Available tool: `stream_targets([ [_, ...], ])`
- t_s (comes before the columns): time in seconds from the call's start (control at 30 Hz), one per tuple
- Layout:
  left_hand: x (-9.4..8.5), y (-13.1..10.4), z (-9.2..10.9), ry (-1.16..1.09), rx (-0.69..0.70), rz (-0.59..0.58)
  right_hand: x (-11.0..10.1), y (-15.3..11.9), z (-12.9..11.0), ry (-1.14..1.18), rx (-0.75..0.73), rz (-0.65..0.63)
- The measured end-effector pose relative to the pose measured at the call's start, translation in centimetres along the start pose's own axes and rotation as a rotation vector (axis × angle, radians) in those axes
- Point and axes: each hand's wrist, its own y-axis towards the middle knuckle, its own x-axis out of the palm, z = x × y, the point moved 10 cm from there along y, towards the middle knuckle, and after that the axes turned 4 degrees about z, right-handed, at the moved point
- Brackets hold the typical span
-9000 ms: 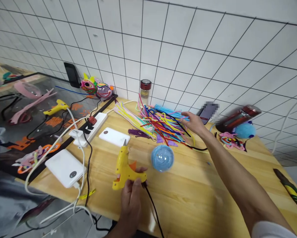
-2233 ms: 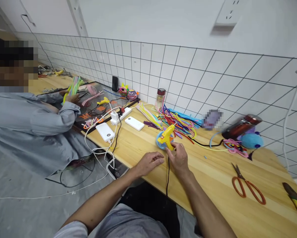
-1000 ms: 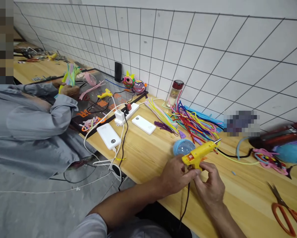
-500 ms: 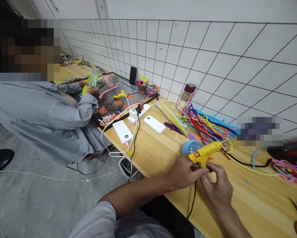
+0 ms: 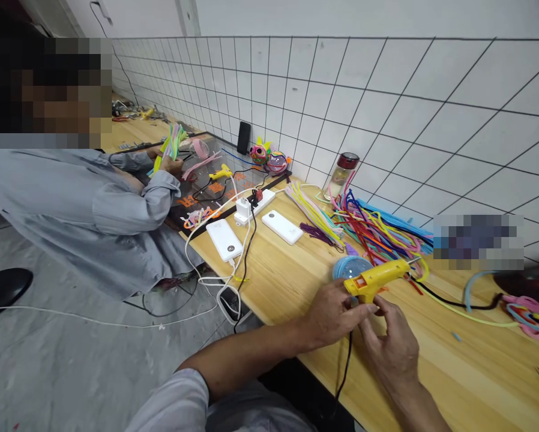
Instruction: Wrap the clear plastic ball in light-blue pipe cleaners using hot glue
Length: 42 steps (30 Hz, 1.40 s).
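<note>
One glue gun (image 5: 380, 278) is hanging above the table (image 5: 276, 288), nozzle pointing to two o'clock. Left hand (image 5: 328, 316) is now gripping its handle; two seconds ago right hand (image 5: 394, 342) was holding it alone. Probably a change of grip. Right fingers bunching narrow there; cannot tell if holding. One blue ball (image 5: 343, 266) sitting just behind, ten o'clock. Fuzzy sticks (image 5: 373, 235) heaping at twelve, uncountable. Two power banks (image 5: 282, 227) lying around ten.

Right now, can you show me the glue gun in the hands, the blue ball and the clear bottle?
Glue gun (image 5: 381, 276): head view, on its yellow body.
Blue ball (image 5: 348, 267): head view, on the part showing behind the glue gun.
Clear bottle (image 5: 340, 179): head view, on its side below the lid.
</note>
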Motion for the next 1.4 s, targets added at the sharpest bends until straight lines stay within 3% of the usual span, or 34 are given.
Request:
stream_targets([
  [0.4, 0.5, -0.6, 2.6, 0.136, 0.334, -0.035, -0.8, 0.2, -0.6, -0.060, -0.109, 0.020],
  [0.53, 0.1, -0.9, 3.1, 0.153, 0.385, 0.006, -1.5, 0.3, 1.3, -0.093, -0.001, 0.014],
  [0.77, -4.0, -0.7, 1.9, -0.005, 0.166, 0.303, -2.6, -1.5, 10.8, -0.119, 0.778, -0.020],
  [0.9, -4.9, 0.1, -0.4, -0.164, -0.039, 0.449, -1.8, -2.4, 12.5, -0.044, 1.029, -0.070],
  [1.0, -4.6, 1.3, -3.4, -0.311, -0.284, 0.512, -2.0, -1.5, 12.4, 0.031, 1.105, -0.065],
  [1.07, -4.6, 2.5, -4.6, -0.343, -0.358, 0.530, -2.3, -0.5, 12.2, 0.081, 1.144, -0.082],
  [1.23, -5.1, 4.8, -6.3, -0.329, -0.407, 0.550, -2.9, 1.6, 12.4, 0.036, 1.121, -0.223],
  [1.4, -4.5, 6.5, -6.6, -0.293, -0.348, 0.574, -2.8, 0.4, 13.8, -0.036, 1.052, -0.221],
])
